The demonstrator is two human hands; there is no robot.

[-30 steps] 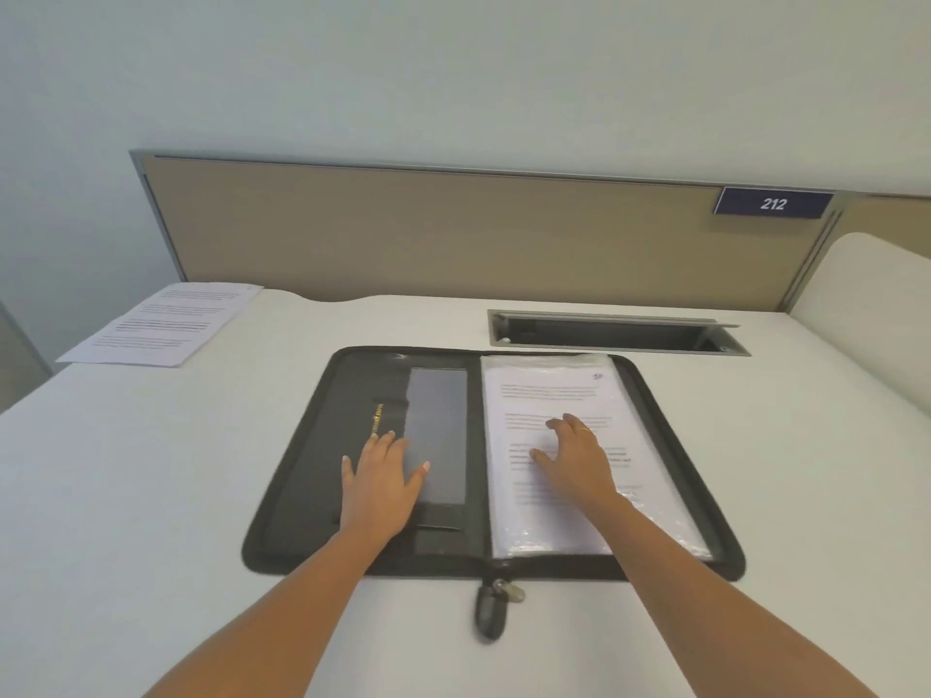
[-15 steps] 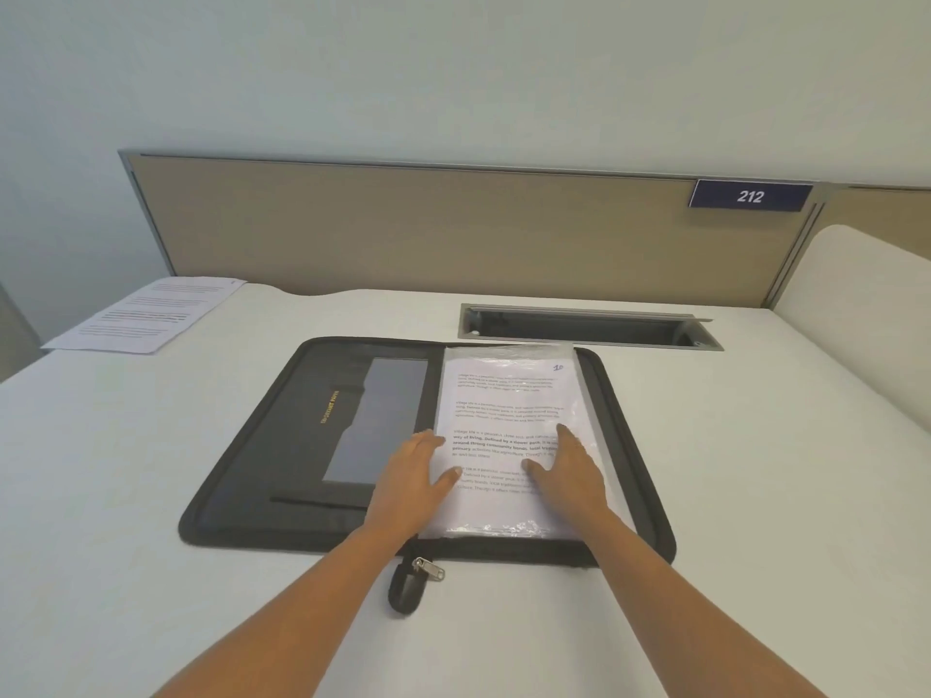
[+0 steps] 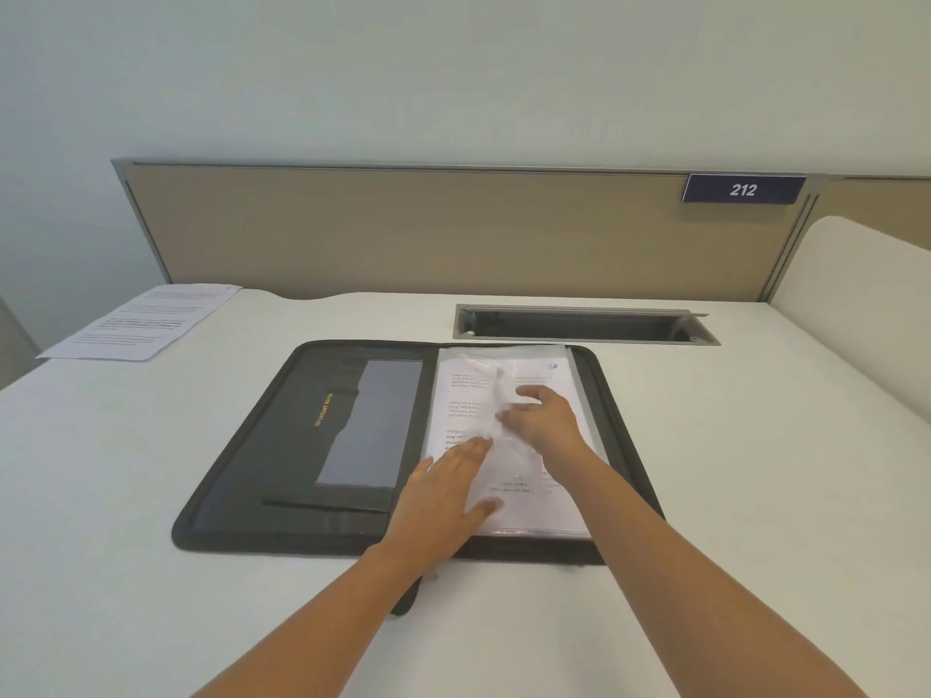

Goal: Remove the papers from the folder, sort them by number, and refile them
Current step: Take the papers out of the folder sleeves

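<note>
Head view: step 1, getting papers out of open folder on desk. They lie in its right half under a crinkled plastic sleeve. L hand is flat, fingers straight, pressing sleeve's lower left. R hand sits mid-sleeve, fingers bent; pinching or pushing, can't tell. Next, prob.: find sleeve opening, slide sheets out.

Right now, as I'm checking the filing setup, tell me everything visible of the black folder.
The black folder, fabric-looking with a zip edge, lies open flat on the white desk. Left half: pockets, grey panel, gold lettering. Right half: papers in a clear sleeve, with the left hand flat on it and the right hand pinching it.
</note>
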